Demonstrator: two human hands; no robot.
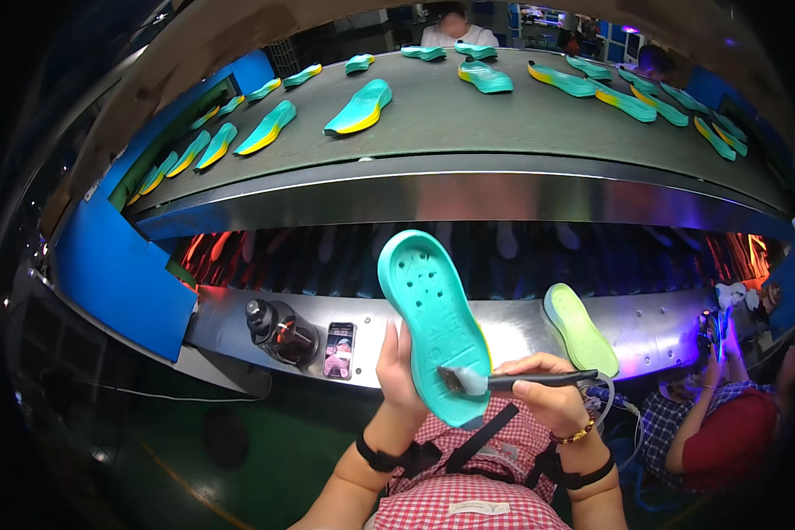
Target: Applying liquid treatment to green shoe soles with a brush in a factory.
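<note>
A teal shoe sole (433, 300) with small holes toward its far end is held up over the bench's near edge. My left hand (399, 371) grips its left side, thumb and fingers closed along the edge. My right hand (546, 395) is wrapped round the black handle of a brush (539, 380), which has a thin clear tube at its back end. The brush's pale bristles lie against the sole's inner face near the heel. To the right, a yellow-green sole (583, 334) rests on the metal bench (495, 322).
A dark bottle (281, 331) and a phone (338, 351) stand left on the bench. Beyond, a conveyor belt (433, 128) carries several teal and yellow soles (359, 108). Red-glowing lower space lies under it. A co-worker (724, 424) sits close on the right; another person (455, 31) is across.
</note>
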